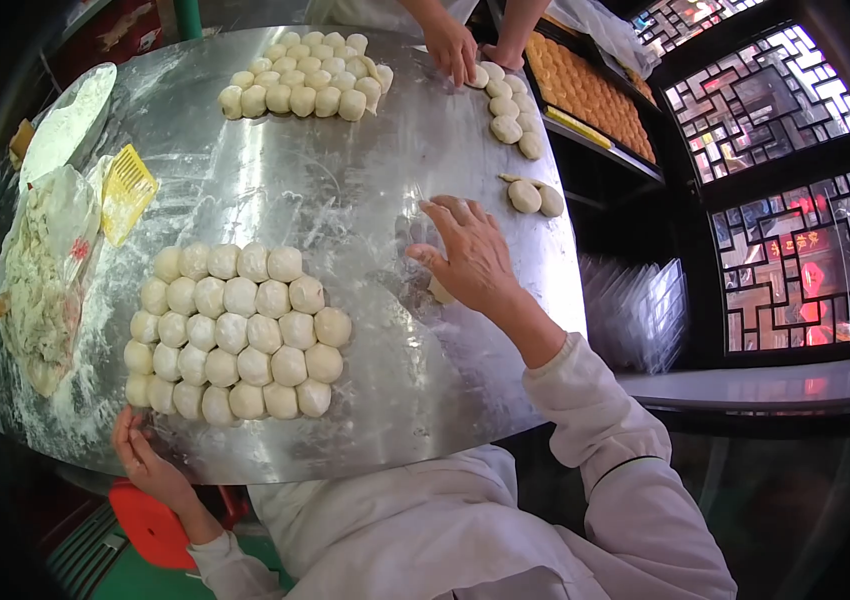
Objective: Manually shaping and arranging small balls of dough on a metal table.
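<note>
Several rows of round dough balls [237, 334], dusted with flour, sit packed together on the metal tabletop [387, 375] in front of me. At the lower left corner of this block, the fingertips of my left hand [151, 461] are close to the nearest ball; whether they touch it I cannot tell. My right hand [470, 259] is spread over the table to the right of the block, palm down and fingers apart. Part of a pale dough piece [440, 291] shows beside its palm, mostly hidden by the hand.
Across the table, another person's hand [453, 52] is at flattened dough pieces [504, 105]. A second dough block [305, 79] lies there too. At left are a yellow scraper [127, 195], a dough mass in plastic [46, 285] and a flour bowl [69, 120]. Browned pastries [582, 90] fill a tray.
</note>
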Demonstrator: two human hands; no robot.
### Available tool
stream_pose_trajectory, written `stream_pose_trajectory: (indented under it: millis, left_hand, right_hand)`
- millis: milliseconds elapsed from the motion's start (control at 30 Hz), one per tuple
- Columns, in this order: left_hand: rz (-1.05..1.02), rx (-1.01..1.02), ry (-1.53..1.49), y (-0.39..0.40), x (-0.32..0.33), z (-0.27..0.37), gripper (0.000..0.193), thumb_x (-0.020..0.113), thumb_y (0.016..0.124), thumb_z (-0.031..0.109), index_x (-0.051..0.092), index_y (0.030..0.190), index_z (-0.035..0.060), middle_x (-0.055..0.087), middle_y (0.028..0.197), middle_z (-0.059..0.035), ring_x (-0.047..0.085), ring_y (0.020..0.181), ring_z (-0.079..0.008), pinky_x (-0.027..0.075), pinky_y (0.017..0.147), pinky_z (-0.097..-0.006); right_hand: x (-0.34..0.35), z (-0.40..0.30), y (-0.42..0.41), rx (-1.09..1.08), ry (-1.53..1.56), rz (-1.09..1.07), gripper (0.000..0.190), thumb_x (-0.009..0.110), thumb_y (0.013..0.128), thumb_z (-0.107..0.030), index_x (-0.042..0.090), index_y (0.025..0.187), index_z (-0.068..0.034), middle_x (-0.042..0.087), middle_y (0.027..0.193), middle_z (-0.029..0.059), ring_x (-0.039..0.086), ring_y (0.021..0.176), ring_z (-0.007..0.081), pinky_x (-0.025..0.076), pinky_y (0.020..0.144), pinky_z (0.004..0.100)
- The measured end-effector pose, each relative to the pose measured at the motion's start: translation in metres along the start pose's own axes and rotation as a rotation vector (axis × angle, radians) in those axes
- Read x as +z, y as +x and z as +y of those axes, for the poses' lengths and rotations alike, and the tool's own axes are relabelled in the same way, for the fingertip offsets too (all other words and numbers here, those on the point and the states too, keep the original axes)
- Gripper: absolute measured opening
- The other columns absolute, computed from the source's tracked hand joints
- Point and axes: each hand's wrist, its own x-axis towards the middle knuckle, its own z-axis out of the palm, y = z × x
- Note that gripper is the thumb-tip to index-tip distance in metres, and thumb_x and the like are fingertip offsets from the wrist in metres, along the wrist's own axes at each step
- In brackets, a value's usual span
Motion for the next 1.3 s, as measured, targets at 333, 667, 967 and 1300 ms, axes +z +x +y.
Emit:
stream_pose_trajectory:
  millis: [333,667,967,1300]
  left_hand:
    - [-0.003,0.025,-0.031,-0.002,-0.002,-0.009,0.029,0.045,0.105,0.007,0.063,0.127,0.0002,0.061,0.129,-0.0094,0.062,0.105,-0.0179,0.047,0.085,-0.03]
    - [-0.007,-0.003,-0.074,0.0,-0.001,-0.011,0.028,0.045,0.105,0.008,0.063,0.126,-0.0002,0.062,0.128,-0.0095,0.061,0.104,-0.0172,0.047,0.084,-0.0296]
    - [-0.033,0.056,-0.085,0.007,0.001,-0.02,0.029,0.044,0.105,0.008,0.062,0.127,-0.0015,0.061,0.126,-0.0102,0.06,0.102,-0.018,0.047,0.083,-0.0304]
    - [-0.023,0.061,0.005,0.004,0.002,0.0,0.029,0.044,0.105,0.009,0.062,0.124,-0.0033,0.061,0.12,-0.011,0.059,0.099,-0.0197,0.047,0.087,-0.0327]
  right_hand:
    - [0.007,0.03,-0.045,0.154,0.263,-0.117,0.057,0.067,0.091,-0.035,0.049,0.136,-0.005,0.056,0.132,0.0205,0.047,0.129,0.0404,0.038,0.105,0.0522]
    - [-0.028,-0.007,-0.102,-0.087,0.249,-0.079,0.052,0.073,0.087,-0.026,0.052,0.128,-0.002,0.06,0.119,0.012,0.055,0.113,0.0345,0.045,0.095,0.0454]
    - [0.046,0.011,-0.062,-0.005,0.157,0.037,0.065,0.056,0.098,-0.045,0.046,0.145,-0.001,0.04,0.153,0.0252,0.035,0.143,0.0384,0.032,0.113,0.0526]
    - [-0.013,0.047,-0.084,0.06,0.457,0.22,0.03,0.069,0.083,-0.001,0.057,0.11,-0.004,0.06,0.114,0.0174,0.059,0.102,0.04,0.051,0.086,0.0431]
